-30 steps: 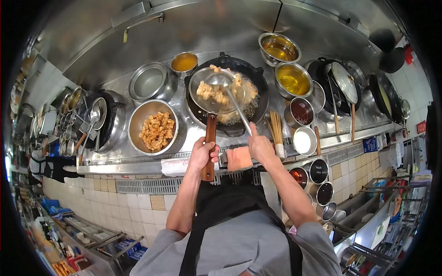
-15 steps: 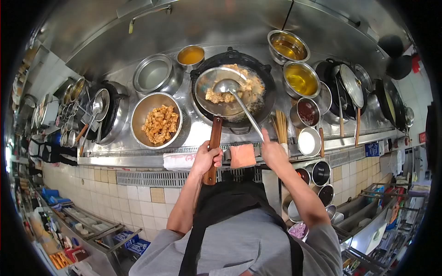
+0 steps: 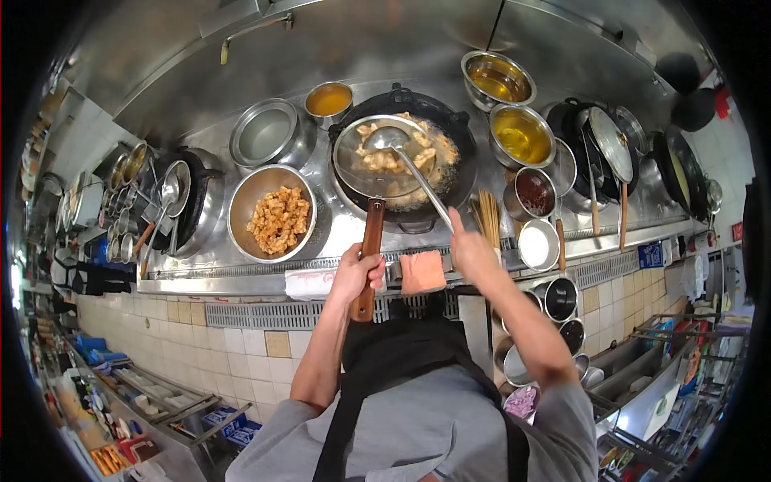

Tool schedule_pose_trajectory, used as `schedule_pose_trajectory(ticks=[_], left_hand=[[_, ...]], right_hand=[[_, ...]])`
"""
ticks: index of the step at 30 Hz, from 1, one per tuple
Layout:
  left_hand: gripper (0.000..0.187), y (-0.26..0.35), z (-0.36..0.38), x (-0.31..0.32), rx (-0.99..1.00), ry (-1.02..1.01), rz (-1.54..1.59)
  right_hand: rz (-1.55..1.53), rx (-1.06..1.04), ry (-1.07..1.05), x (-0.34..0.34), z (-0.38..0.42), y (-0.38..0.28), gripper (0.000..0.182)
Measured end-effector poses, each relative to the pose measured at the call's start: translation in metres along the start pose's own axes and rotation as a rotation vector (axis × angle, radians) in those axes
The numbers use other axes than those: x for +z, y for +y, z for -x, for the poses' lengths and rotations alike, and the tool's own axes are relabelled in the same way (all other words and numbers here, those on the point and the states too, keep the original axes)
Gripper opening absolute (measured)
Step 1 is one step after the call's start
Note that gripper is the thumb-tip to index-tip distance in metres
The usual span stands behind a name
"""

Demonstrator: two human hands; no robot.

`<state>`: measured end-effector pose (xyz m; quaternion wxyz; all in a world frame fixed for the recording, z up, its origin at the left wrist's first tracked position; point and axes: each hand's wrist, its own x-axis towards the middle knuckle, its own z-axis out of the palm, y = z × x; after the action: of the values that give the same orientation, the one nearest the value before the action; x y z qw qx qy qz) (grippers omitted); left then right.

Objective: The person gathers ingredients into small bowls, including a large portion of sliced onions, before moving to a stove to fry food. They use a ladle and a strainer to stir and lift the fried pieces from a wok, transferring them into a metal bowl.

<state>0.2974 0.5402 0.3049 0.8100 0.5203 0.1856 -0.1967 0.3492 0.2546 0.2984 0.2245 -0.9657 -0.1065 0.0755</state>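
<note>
My left hand [image 3: 355, 275] is closed around the wooden handle of a wire strainer [image 3: 353, 174]. The strainer's round mesh lies over the left part of a black wok [image 3: 463, 183]. Gripped in my right hand [image 3: 474, 254] is a long steel ladle [image 3: 422, 181], its bowl resting above the strainer among pale fried pieces [image 3: 385, 163]. More pieces sit in bubbling oil [image 3: 443, 165] at the wok's right side. Left of the wok, a steel bowl [image 3: 242, 195] holds browned fried chunks [image 3: 279, 218].
A lidded-looking steel pot [image 3: 241, 145] and a small pot of orange liquid [image 3: 329, 100] stand behind. To the right are bowls of yellow oil [image 3: 522, 136], a red sauce pot [image 3: 533, 193] and a bamboo brush [image 3: 487, 217]. A folded orange cloth [image 3: 422, 271] lies at the front edge.
The ladle bowl has shifted slightly left and up over the strainer, and my right hand has moved a little left. The pieces under the ladle have been rearranged.
</note>
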Motion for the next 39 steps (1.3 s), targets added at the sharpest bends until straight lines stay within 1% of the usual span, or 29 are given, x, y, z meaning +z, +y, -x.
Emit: schedule_pose_trajectory(ticks=[1,4,7,10,11,12,14,15,17,18,20,22,23,24,25,26,28,29,30,32,33,36,37,39], left_hand=[[0.02,-0.004,-0.006,-0.001,0.003,0.028,0.064],[0.018,-0.009,-0.009,-0.008,0.004,0.072,0.06],[0.019,-0.005,-0.008,-0.006,0.011,0.062,0.095],[0.02,0.005,-0.004,0.002,0.035,0.04,0.085],[0.02,0.003,-0.01,0.0,0.036,0.037,0.096],[0.021,0.002,-0.014,0.0,0.041,0.036,0.113],[0.021,0.001,-0.012,-0.002,0.018,0.044,0.1],[0.021,-0.001,-0.011,-0.004,-0.005,0.048,0.094],[0.021,-0.004,-0.011,-0.005,-0.01,0.055,0.097],[0.021,-0.005,-0.01,-0.005,-0.013,0.058,0.095],[0.021,-0.004,-0.006,0.002,-0.005,0.056,0.096],[0.02,-0.004,-0.003,0.006,-0.005,0.044,0.087],[0.02,-0.006,-0.002,0.008,-0.012,0.034,0.083],[0.02,-0.01,0.0,0.009,-0.021,0.026,0.088],[0.021,-0.014,-0.004,0.005,-0.045,0.052,0.065],[0.021,-0.015,-0.007,0.003,-0.03,0.042,0.069],[0.022,-0.016,0.001,0.007,-0.035,0.031,0.08],[0.022,-0.016,0.002,0.01,-0.031,0.055,0.093],[0.022,-0.015,0.001,0.012,-0.021,0.047,0.1],[0.022,-0.011,0.0,0.013,-0.003,0.033,0.1],[0.022,-0.006,0.002,0.016,0.025,0.001,0.09],[0.021,-0.025,-0.005,-0.001,-0.04,-0.001,0.103],[0.021,-0.026,-0.003,-0.003,-0.041,0.003,0.101],[0.021,-0.024,-0.001,-0.003,-0.04,0.002,0.102]], right_hand=[[-0.084,-0.029,-0.024,-0.004,-0.014,0.003,0.06],[-0.379,-0.137,0.097,-0.026,-0.007,0.0,0.062],[-0.305,0.071,0.043,-0.066,0.027,-0.035,0.062],[-0.292,0.116,-0.089,-0.022,0.011,-0.019,0.06],[-0.366,0.011,0.026,0.004,0.003,0.003,0.06],[-0.335,0.029,0.003,-0.008,0.007,-0.002,0.061],[-0.278,0.07,-0.042,-0.054,0.025,-0.03,0.061],[-0.272,0.129,-0.053,-0.072,0.041,-0.041,0.061],[-0.382,0.062,0.061,-0.081,0.077,-0.043,0.061],[-0.439,0.03,0.12,-0.081,0.089,-0.041,0.061],[-0.334,0.051,0.028,-0.066,0.091,-0.033,0.061],[-0.28,0.057,-0.058,-0.037,0.076,-0.02,0.061],[-0.276,0.055,-0.103,-0.019,0.051,-0.01,0.061],[-0.266,0.051,-0.154,-0.017,0.041,-0.01,0.061],[-0.314,0.017,-0.096,-0.021,0.035,-0.009,0.061],[-0.356,0.038,-0.077,-0.026,0.033,-0.009,0.061],[-0.448,0.106,-0.063,-0.055,0.051,-0.031,0.061],[-0.469,0.112,-0.042,-0.06,0.058,-0.035,0.061],[-0.48,0.079,-0.015,-0.052,0.06,-0.031,0.06],[-0.518,0.017,0.043,-0.014,0.062,-0.018,0.06],[-0.418,-0.033,-0.024,0.002,0.056,-0.006,0.061],[-0.748,0.491,-0.416,-0.071,0.049,-0.039,0.06],[-0.643,0.467,-0.383,-0.084,0.055,-0.043,0.057],[-0.552,0.12,-0.056,-0.074,0.073,-0.025,0.056]])
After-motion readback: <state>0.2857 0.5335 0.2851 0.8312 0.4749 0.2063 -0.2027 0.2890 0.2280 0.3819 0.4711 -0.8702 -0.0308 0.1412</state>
